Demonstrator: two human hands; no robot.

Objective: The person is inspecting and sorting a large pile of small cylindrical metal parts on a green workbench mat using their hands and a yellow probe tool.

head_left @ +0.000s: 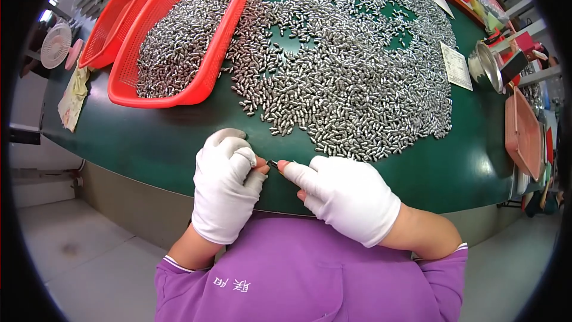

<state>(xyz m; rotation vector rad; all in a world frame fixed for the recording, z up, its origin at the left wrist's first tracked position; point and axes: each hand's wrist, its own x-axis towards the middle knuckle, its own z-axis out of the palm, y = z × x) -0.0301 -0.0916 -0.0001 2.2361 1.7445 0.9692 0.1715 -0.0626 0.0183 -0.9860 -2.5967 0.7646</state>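
Observation:
Over the front edge of the green table, both hands wear white gloves with bare fingertips showing. My left hand point(224, 188) is closed in a pinch, its thumb and finger at one end of a small dark, shiny metal part point(273, 164). At the other end, my right hand point(348, 197) pinches the same part between thumb and fingers. Just beyond the hands spreads a large heap of small silvery metal parts point(357, 95), slim and ridged. The fingertips cover much of the held piece, so its exact kind cannot be made out.
A red perforated basket point(208, 86) holding many similar parts stands at the left, beside another red basket point(98, 48). A stained cloth point(74, 98) and a small fan point(56, 46) lie farther left. Paper slips point(456, 67), a metal bowl point(485, 67) and a pink tray point(523, 134) are at the right.

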